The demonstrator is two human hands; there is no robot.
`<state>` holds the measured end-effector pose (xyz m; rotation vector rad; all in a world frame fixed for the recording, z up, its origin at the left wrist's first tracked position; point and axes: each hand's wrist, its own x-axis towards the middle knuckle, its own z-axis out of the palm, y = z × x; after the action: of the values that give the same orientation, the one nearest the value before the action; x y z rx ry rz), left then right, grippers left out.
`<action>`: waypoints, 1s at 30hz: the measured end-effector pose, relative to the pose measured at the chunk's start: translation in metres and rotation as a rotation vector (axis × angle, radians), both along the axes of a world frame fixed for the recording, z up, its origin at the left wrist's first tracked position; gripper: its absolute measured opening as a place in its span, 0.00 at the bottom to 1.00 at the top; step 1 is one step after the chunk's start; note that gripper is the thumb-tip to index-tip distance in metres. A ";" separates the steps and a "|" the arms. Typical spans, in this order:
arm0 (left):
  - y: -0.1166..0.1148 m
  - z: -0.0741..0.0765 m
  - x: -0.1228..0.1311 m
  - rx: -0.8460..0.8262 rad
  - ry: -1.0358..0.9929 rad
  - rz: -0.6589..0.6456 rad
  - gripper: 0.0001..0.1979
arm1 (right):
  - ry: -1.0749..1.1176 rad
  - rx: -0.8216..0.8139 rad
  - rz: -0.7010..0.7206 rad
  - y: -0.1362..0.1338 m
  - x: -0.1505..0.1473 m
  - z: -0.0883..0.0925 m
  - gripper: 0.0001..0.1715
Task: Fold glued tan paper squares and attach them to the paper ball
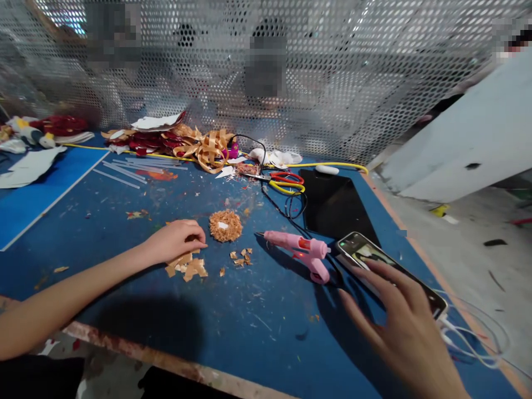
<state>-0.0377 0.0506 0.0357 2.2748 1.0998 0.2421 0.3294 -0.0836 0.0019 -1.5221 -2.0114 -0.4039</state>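
My left hand [182, 239] rests on the blue table with its fingers loosely curled and the thumb apart. Tan scraps [193, 268] lie at its underside, and nothing shows in its grasp. Just right of it sits a round, frilly tan rosette [225, 226] with a white centre. My right hand [399, 316] is spread over a phone [384, 259] with a lit screen, its fingertips at the glass. Between the hands, a pink glue gun [297, 247] stands with its nozzle pointing left, a small red light showing.
Red-and-yellow-handled scissors [287, 182] and a dark tablet [336, 205] lie further back. Clear glue sticks [124, 173] lie behind my left hand. Tan ribbon [210, 148] is heaped by a perforated metal screen [332, 72]. White cables [474, 332] trail at the right edge.
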 end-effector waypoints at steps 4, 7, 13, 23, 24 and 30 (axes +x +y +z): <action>0.003 0.016 0.007 -0.135 -0.057 0.069 0.09 | 0.048 -0.142 0.109 0.028 -0.018 -0.003 0.24; 0.001 0.025 0.016 -0.259 -0.149 0.123 0.08 | 0.124 -0.219 0.129 0.044 -0.028 -0.010 0.22; -0.011 0.025 0.044 -0.532 -0.386 0.159 0.07 | 0.298 0.059 -0.045 0.043 -0.031 -0.008 0.27; -0.031 0.020 0.123 -0.676 -0.750 0.225 0.10 | 1.070 -0.682 0.241 0.026 -0.093 0.027 0.11; -0.031 0.019 0.127 -0.672 -0.763 0.223 0.10 | 1.135 -0.712 0.230 0.029 -0.094 0.027 0.12; -0.027 0.011 0.130 -0.695 -0.791 0.233 0.12 | 1.199 -0.754 0.227 0.032 -0.090 0.022 0.15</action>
<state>0.0928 0.0232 0.0472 1.2462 0.8252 0.6648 0.2396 -0.0511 0.0240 -1.3209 -1.2871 1.2107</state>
